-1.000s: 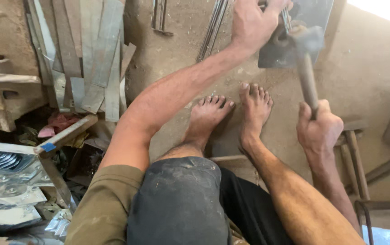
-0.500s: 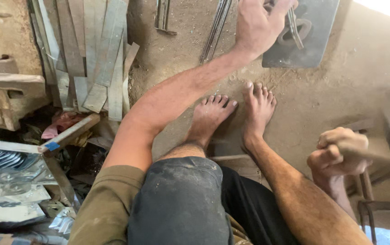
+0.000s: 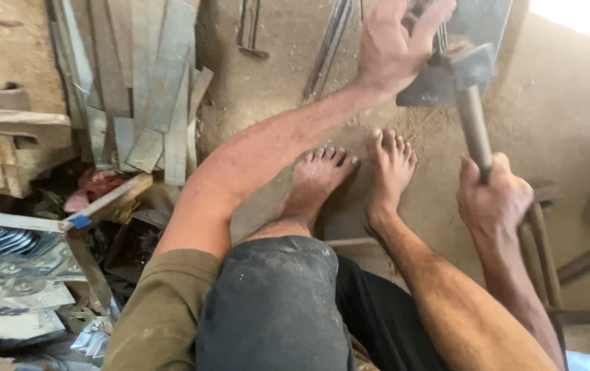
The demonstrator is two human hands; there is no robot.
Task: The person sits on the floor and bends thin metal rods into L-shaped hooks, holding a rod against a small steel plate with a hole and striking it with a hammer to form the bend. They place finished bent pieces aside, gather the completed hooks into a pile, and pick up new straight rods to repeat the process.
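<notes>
Up front, the right hand [image 3: 491, 199] is clenched tight around the wooden handle of a grey steel-headed hammer [image 3: 470, 75], whose head sits over a flat grey metal sheet [image 3: 477, 27] lying on the dirt floor [image 3: 570, 96]. The left hand [image 3: 394, 45] presses on that sheet, fingers curled around something I cannot make out. Two bare feet [image 3: 357, 172] rest just below. Grey metal strips [image 3: 151, 82] lean further left.

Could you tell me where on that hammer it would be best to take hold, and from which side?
Probably low on the hammer handle, where the right hand grips it now, coming from the right side. The shaft is straight and bare there, while the head sits over the grey metal plate next to the left hand.
</notes>
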